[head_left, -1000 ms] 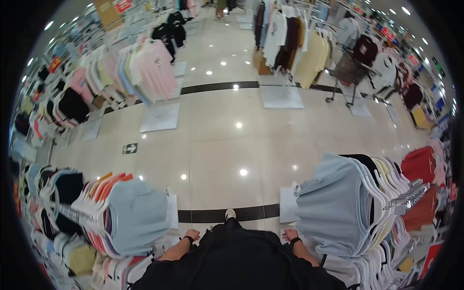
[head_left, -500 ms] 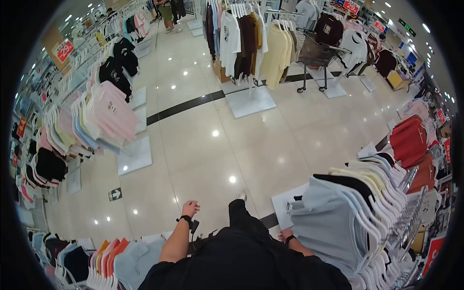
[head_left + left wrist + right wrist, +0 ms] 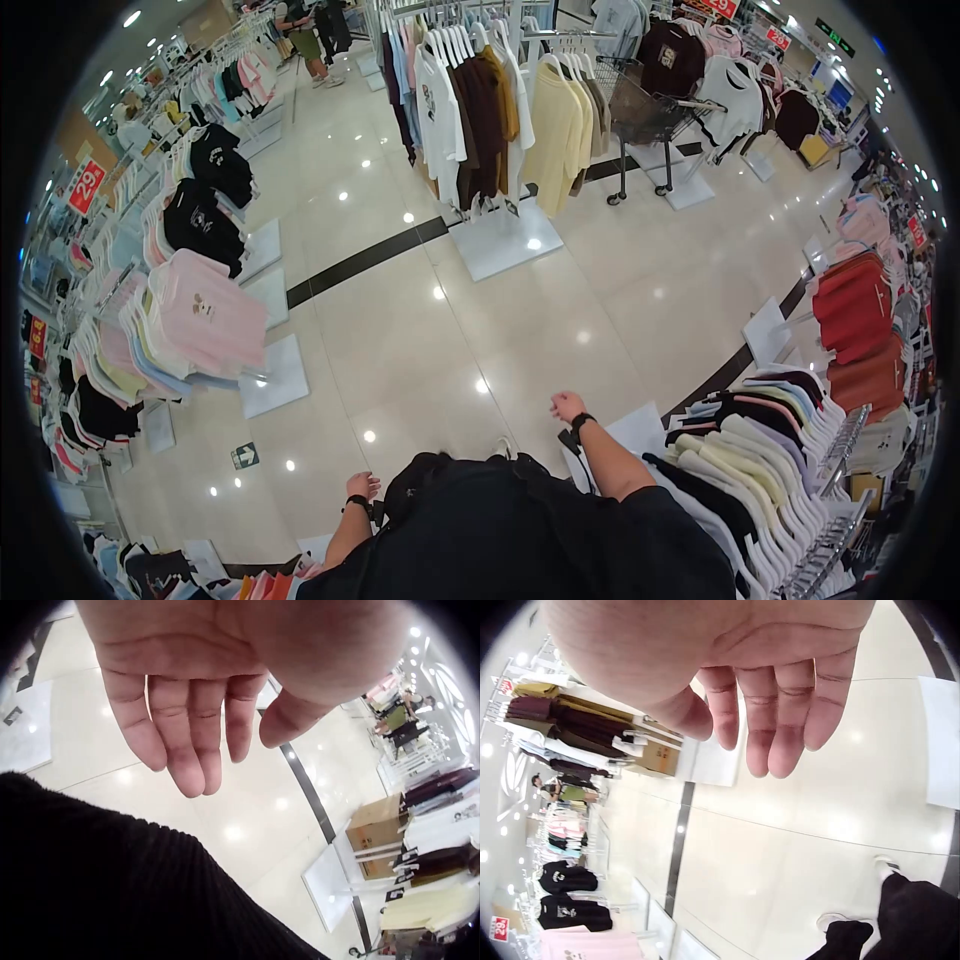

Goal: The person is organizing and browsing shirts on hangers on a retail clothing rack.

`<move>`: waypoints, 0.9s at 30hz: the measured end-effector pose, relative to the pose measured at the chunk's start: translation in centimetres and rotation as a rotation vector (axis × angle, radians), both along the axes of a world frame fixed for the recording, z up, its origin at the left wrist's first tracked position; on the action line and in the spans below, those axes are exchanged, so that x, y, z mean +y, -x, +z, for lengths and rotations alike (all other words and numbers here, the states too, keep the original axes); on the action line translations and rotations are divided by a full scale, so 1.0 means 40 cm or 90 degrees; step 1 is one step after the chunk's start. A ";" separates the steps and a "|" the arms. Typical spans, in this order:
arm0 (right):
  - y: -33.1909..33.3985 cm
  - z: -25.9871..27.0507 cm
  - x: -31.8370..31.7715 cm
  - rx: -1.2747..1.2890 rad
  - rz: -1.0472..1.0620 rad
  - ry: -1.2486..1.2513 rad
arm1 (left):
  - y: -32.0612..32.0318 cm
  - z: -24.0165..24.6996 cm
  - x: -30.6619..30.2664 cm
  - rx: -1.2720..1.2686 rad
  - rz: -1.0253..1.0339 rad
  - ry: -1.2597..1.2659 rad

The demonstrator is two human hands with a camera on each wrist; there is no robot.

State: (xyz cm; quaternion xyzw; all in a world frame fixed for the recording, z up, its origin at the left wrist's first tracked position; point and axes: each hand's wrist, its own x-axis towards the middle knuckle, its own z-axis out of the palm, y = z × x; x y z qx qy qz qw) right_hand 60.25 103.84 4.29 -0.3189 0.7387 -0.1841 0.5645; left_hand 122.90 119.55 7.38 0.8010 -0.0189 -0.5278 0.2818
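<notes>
1. The right hand (image 3: 566,405) is out in front of the body, with the fingers loose and close together and nothing in them. The hanging shirts (image 3: 745,440) on the rack to the person's right are near it. A wide arm swing could hook a hanger and drag a shirt off the rail.
2. The left hand (image 3: 361,486) hangs low by the hip and is also empty, the fingers nearly straight and the thumb apart. The coloured garments (image 3: 265,588) at the lower left are the nearest things. A sleeve or wrist strap could snag one of them.
3. The white base plate (image 3: 645,425) of the right-hand rack lies on the floor (image 3: 420,330) just beside the person's legs. A foot catching its edge could cause a stumble.
4. The floor looks glossy and reflects the ceiling lights, so a quick turn could mean a slip. With both hands free there is only a rack to grab, and it might tip.
</notes>
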 end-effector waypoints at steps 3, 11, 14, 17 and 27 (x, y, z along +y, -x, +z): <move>-0.013 0.046 -0.138 -0.032 -0.052 0.113 | 0.027 -0.006 -0.169 0.015 -0.149 0.016; 0.038 -0.244 0.027 0.203 0.054 -0.016 | -0.071 -0.094 -0.671 0.043 -0.243 -0.008; -0.034 -0.131 0.139 0.263 0.347 -0.077 | -0.084 -0.074 -0.872 0.039 -0.337 0.012; -0.067 -0.225 0.298 0.125 0.078 -0.212 | -0.114 -0.132 -1.071 0.037 -0.407 0.061; -0.333 -0.185 -0.170 -0.007 -0.185 0.007 | 0.020 -0.050 -1.636 0.008 -0.544 0.106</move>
